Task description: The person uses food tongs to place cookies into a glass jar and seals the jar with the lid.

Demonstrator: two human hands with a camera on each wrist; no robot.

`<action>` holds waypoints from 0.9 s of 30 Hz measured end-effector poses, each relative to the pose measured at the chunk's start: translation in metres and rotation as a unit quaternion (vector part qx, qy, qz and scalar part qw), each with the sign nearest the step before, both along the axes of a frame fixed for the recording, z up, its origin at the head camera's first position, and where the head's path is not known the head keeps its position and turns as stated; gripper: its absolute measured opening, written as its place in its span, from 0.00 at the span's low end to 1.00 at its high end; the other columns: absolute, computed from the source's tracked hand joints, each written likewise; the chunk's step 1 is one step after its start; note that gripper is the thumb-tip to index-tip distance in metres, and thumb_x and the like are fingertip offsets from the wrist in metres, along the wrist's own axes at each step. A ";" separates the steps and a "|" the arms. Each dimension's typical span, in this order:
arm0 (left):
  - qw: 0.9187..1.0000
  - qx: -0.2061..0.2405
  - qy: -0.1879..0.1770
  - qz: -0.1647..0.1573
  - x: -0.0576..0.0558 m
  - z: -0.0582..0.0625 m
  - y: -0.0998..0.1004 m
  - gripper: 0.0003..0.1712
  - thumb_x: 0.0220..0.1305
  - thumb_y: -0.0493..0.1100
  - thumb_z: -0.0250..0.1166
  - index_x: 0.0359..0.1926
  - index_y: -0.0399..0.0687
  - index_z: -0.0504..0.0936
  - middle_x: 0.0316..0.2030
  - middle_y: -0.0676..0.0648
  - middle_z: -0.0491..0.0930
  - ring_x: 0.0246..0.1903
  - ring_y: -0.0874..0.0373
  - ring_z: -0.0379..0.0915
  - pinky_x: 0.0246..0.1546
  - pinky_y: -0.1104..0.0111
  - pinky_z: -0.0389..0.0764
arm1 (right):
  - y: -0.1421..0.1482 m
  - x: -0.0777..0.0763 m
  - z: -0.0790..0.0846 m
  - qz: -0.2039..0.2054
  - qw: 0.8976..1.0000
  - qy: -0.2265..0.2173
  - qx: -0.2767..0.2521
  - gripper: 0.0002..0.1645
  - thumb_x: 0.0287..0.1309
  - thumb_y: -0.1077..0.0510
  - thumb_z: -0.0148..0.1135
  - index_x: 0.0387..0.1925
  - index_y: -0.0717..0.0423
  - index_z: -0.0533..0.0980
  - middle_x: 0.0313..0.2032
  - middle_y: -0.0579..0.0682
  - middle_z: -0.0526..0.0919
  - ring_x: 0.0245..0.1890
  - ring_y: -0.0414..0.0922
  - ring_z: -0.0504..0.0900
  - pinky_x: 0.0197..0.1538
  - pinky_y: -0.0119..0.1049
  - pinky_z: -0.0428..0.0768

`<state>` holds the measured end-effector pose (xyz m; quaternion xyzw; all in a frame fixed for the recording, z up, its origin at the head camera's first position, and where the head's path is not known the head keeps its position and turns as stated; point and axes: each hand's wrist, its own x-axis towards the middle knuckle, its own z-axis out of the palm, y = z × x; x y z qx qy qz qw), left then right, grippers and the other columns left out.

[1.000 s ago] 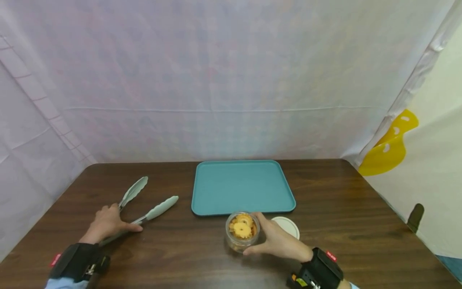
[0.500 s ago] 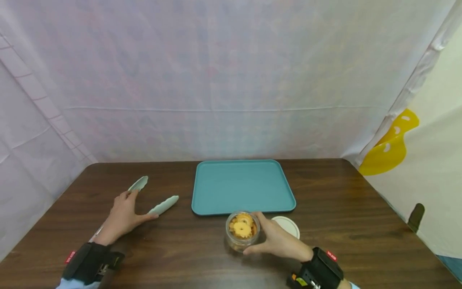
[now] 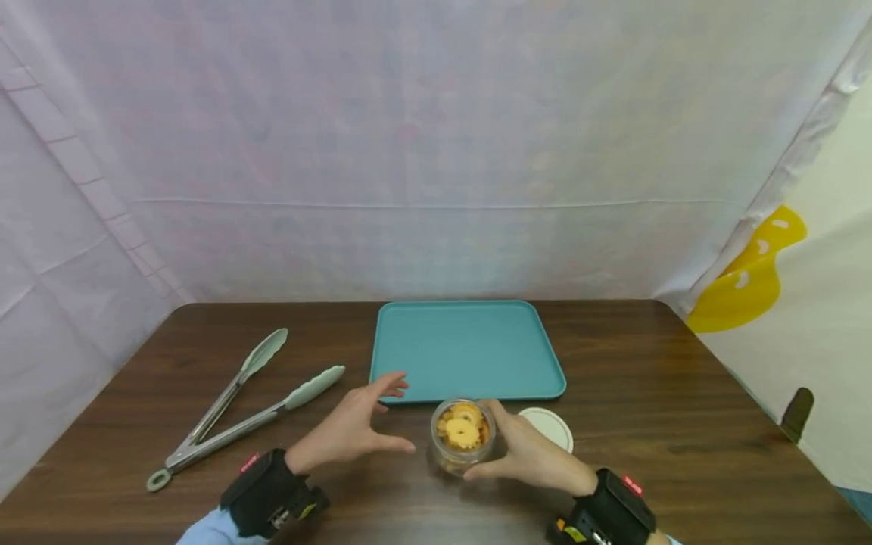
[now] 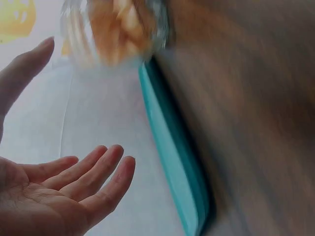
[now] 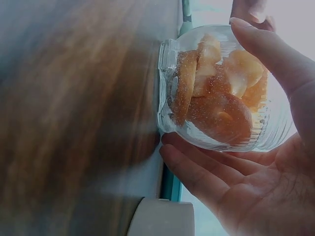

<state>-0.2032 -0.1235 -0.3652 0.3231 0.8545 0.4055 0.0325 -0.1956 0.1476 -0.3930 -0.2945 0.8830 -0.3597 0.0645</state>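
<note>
My right hand (image 3: 527, 458) holds an open glass jar (image 5: 216, 98) of cookies (image 3: 462, 428), thumb on the near side and fingers around the far side. The jar stands upright on the wooden table, just in front of the tray. My left hand (image 3: 350, 430) reaches toward the jar from the left, thumb and fingers spread, holding nothing. In the left wrist view a gap shows between those fingers and the jar. A round white lid (image 3: 549, 428) lies right of the jar, partly behind my right hand.
A teal rectangular tray (image 3: 470, 348) lies flat behind the jar. On the left, metal tongs (image 3: 232, 433) with pale green tips lie spread apart on the table. White cloth (image 3: 436, 151) hangs behind the table, and a yellow shape (image 3: 742, 288) shows at the right.
My left hand has left the tongs and moved right, toward the jar. The tongs stay on the table in the same spot. My right hand keeps its hold on the jar.
</note>
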 end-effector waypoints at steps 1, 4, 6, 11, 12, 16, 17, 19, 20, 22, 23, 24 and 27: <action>1.000 0.003 -0.013 -0.010 0.000 -0.001 0.006 0.50 0.46 0.51 0.69 0.64 0.37 0.54 0.55 0.36 0.66 0.52 0.43 0.66 0.47 0.59 0.71 | 0.000 0.000 0.000 0.000 1.000 0.007 0.000 0.50 0.37 0.36 0.67 0.56 0.58 0.59 0.48 0.50 0.75 0.48 0.44 0.74 0.50 0.41 0.71; 0.999 0.001 -0.041 -0.033 -0.002 -0.005 0.019 0.52 0.44 0.50 0.71 0.65 0.36 0.52 0.57 0.35 0.64 0.55 0.44 0.63 0.49 0.58 0.70 | 0.001 0.000 0.000 0.007 1.000 0.015 -0.002 0.49 0.37 0.37 0.67 0.56 0.58 0.59 0.48 0.49 0.75 0.47 0.43 0.74 0.50 0.40 0.72; 0.998 -0.004 -0.050 -0.047 -0.003 -0.007 0.027 0.54 0.43 0.49 0.71 0.65 0.34 0.51 0.58 0.35 0.64 0.56 0.43 0.62 0.51 0.56 0.68 | 0.001 0.001 0.000 0.010 1.000 0.014 -0.002 0.49 0.38 0.37 0.67 0.56 0.59 0.59 0.48 0.49 0.75 0.47 0.43 0.74 0.49 0.39 0.72; 0.997 -0.032 -0.051 -0.053 -0.004 -0.012 0.041 0.55 0.41 0.51 0.72 0.65 0.35 0.52 0.58 0.38 0.65 0.56 0.45 0.62 0.54 0.55 0.65 | 0.000 0.001 0.001 0.016 1.000 0.003 -0.001 0.49 0.39 0.37 0.66 0.57 0.59 0.58 0.49 0.49 0.74 0.48 0.44 0.74 0.50 0.40 0.71; 0.997 -0.036 -0.053 -0.052 -0.005 -0.013 0.043 0.55 0.41 0.52 0.72 0.65 0.35 0.52 0.58 0.39 0.65 0.56 0.46 0.63 0.54 0.55 0.64 | 0.000 0.001 0.002 0.016 1.000 0.002 0.000 0.49 0.39 0.37 0.66 0.57 0.59 0.58 0.49 0.49 0.74 0.48 0.44 0.74 0.50 0.40 0.71; 0.996 -0.029 -0.058 -0.065 -0.007 -0.018 0.049 0.54 0.40 0.51 0.73 0.64 0.37 0.55 0.56 0.41 0.67 0.54 0.50 0.66 0.53 0.61 0.66 | -0.001 0.001 0.002 0.019 1.000 0.015 0.004 0.49 0.39 0.36 0.66 0.57 0.59 0.59 0.49 0.49 0.74 0.48 0.43 0.74 0.50 0.40 0.71; 0.996 -0.024 -0.058 -0.069 -0.007 -0.018 0.050 0.53 0.40 0.51 0.73 0.63 0.37 0.56 0.55 0.42 0.68 0.53 0.52 0.67 0.53 0.63 0.67 | -0.001 0.000 0.002 0.019 1.000 0.021 0.006 0.49 0.38 0.36 0.66 0.56 0.59 0.59 0.48 0.49 0.74 0.48 0.43 0.74 0.50 0.40 0.72; 0.995 -0.014 -0.059 -0.076 -0.008 -0.020 0.051 0.50 0.40 0.50 0.73 0.62 0.40 0.58 0.53 0.45 0.71 0.51 0.55 0.69 0.51 0.67 0.69 | -0.001 0.000 0.002 0.020 0.999 0.029 0.009 0.49 0.38 0.36 0.66 0.56 0.58 0.59 0.48 0.49 0.74 0.47 0.43 0.74 0.49 0.40 0.72; 0.995 -0.011 -0.061 -0.077 -0.008 -0.020 0.051 0.49 0.40 0.50 0.74 0.61 0.41 0.60 0.52 0.46 0.71 0.50 0.57 0.69 0.50 0.68 0.69 | -0.001 0.000 0.002 0.021 0.999 0.032 0.010 0.49 0.37 0.36 0.66 0.56 0.58 0.59 0.48 0.49 0.74 0.48 0.43 0.73 0.50 0.40 0.71; 0.995 -0.008 -0.061 -0.077 -0.008 -0.020 0.052 0.47 0.39 0.50 0.74 0.60 0.44 0.61 0.51 0.48 0.72 0.49 0.58 0.69 0.49 0.69 0.69 | 0.000 0.000 0.003 0.024 0.999 0.028 0.012 0.51 0.36 0.37 0.67 0.58 0.59 0.59 0.50 0.50 0.73 0.49 0.44 0.73 0.51 0.41 0.71; 0.995 -0.007 -0.063 -0.077 -0.008 -0.020 0.052 0.46 0.39 0.49 0.74 0.59 0.44 0.61 0.51 0.48 0.72 0.49 0.59 0.69 0.49 0.69 0.69 | 0.000 0.001 0.004 0.024 0.999 0.026 0.017 0.52 0.36 0.37 0.68 0.58 0.59 0.58 0.51 0.51 0.72 0.50 0.45 0.72 0.51 0.42 0.70; 0.995 -0.007 -0.064 -0.077 -0.008 -0.020 0.052 0.46 0.39 0.49 0.74 0.59 0.45 0.61 0.50 0.48 0.72 0.49 0.59 0.69 0.49 0.69 0.69 | 0.002 0.001 0.005 0.022 0.999 0.023 0.022 0.52 0.36 0.38 0.68 0.59 0.60 0.58 0.52 0.52 0.71 0.50 0.46 0.72 0.52 0.43 0.70; 0.995 -0.012 -0.066 -0.074 -0.008 -0.019 0.052 0.46 0.39 0.49 0.74 0.59 0.45 0.62 0.50 0.48 0.72 0.49 0.59 0.69 0.49 0.69 0.69 | 0.007 0.004 0.009 0.009 0.998 0.031 0.052 0.51 0.37 0.41 0.69 0.59 0.63 0.59 0.54 0.56 0.70 0.52 0.49 0.71 0.52 0.45 0.70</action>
